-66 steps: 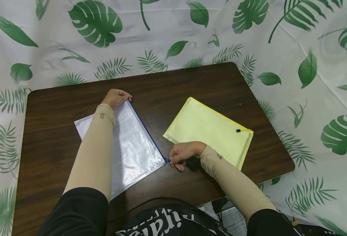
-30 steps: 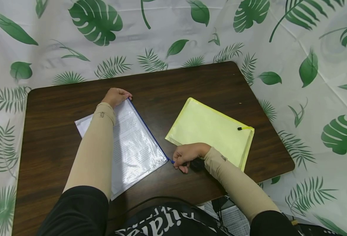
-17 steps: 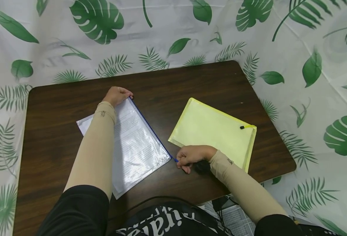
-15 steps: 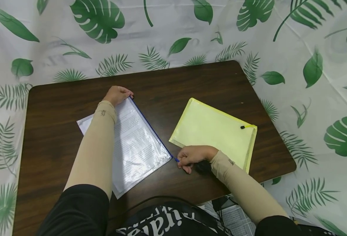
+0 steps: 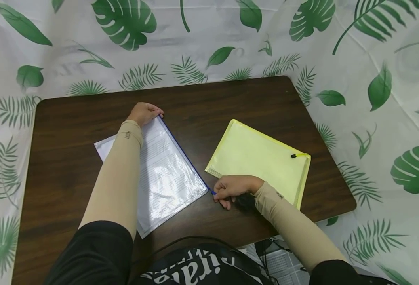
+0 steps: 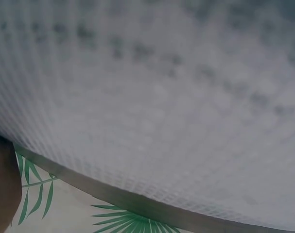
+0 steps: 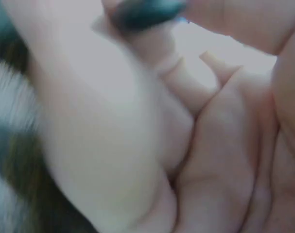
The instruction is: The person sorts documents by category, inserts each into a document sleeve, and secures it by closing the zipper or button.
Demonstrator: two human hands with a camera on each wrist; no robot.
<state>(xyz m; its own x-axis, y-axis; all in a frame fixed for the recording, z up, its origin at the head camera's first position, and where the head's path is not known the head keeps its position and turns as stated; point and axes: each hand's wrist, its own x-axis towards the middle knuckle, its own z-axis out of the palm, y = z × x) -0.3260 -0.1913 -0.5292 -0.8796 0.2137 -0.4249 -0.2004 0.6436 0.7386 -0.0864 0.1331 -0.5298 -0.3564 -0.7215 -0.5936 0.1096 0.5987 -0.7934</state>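
Note:
A clear zip document pouch [image 5: 172, 178] with a blue zip edge lies at a slant on the table, a printed sheet showing through it. My left hand [image 5: 146, 113] pinches its far corner, at the top of the blue edge. At the near right corner, my right hand [image 5: 232, 188] pinches the blue zip pull [image 5: 212, 192] between thumb and finger. The left wrist view is filled by the pouch's blurred mesh face [image 6: 152, 111]. Close up in the right wrist view, curled fingers [image 7: 186, 97] surround the dark end of the pull [image 7: 149, 13].
A yellow zip pouch [image 5: 256, 154] with a black-tipped pull lies to the right, partly under my right wrist. Beneath both pouches is a dark wooden table [image 5: 70, 130]. A leaf-print sheet [image 5: 209, 39] hangs behind it. A black cable [image 5: 184, 238] runs along the near side.
My right hand has shifted slightly right with the blue pull, and the clear pouch's near corner has followed. The yellow pouch has slid a little rightward. My left hand keeps its hold.

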